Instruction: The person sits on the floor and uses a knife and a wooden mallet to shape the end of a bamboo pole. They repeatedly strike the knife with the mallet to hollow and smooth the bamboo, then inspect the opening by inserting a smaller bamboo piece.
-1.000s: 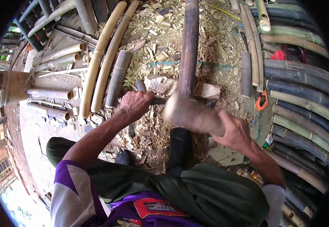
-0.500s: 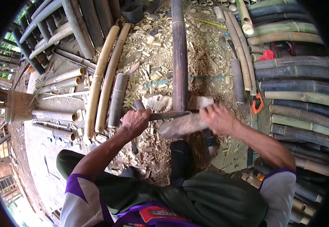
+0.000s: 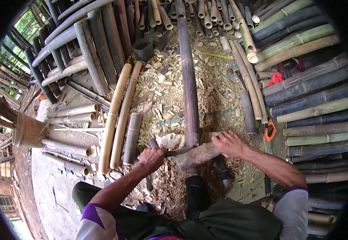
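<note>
My left hand (image 3: 153, 158) is closed around the handle of a machete-like knife, whose dark blade (image 3: 177, 152) points to the right. My right hand (image 3: 228, 144) grips one end of a thick, rough wooden club (image 3: 198, 156). The club's free end lies over part of the blade, and I cannot tell whether they touch. Just beyond both tools is the near end of a long dark bamboo pole (image 3: 189, 88), running straight away from me. A pale, chipped wooden block (image 3: 170, 141) sits beside that end.
Bamboo chips (image 3: 162, 86) cover the ground. Pale bamboo lengths (image 3: 115, 116) lie at the left, and stacked bamboo poles (image 3: 314, 108) line the right. An orange-handled tool (image 3: 269, 131) is near that stack. A brown bucket (image 3: 28, 130) stands far left, a dark container (image 3: 143, 49) at the back.
The view has tilted up, so the scene sits lower and more bamboo shows at the back. The club now overlaps the blade more. Both hands keep their grips.
</note>
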A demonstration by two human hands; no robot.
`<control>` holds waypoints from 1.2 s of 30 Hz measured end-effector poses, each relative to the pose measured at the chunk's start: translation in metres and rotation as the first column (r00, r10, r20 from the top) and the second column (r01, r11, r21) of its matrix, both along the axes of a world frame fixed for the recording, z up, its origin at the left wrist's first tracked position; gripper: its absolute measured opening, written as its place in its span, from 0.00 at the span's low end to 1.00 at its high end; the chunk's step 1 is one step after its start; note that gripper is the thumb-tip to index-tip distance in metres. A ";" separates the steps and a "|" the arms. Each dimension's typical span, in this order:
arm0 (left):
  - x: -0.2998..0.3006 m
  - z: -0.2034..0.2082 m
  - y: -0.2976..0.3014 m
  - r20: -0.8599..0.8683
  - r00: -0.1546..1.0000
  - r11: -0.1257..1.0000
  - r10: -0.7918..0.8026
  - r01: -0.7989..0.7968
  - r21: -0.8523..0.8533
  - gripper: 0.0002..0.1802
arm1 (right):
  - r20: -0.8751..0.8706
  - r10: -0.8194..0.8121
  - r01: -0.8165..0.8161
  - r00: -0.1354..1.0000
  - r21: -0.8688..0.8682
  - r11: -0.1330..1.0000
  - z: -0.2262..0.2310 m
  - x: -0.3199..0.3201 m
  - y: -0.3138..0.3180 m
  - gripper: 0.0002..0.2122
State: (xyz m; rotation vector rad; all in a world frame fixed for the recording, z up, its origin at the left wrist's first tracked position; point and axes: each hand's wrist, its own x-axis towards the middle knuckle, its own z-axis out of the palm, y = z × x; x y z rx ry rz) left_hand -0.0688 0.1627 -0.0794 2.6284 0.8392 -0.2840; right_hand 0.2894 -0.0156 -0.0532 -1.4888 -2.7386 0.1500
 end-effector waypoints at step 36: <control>0.035 0.050 0.073 -0.134 0.989 0.997 -0.061 0.055 -0.052 0.37 | -0.662 -0.735 0.554 0.147 -0.561 0.615 0.132 -0.067 -0.003 0.32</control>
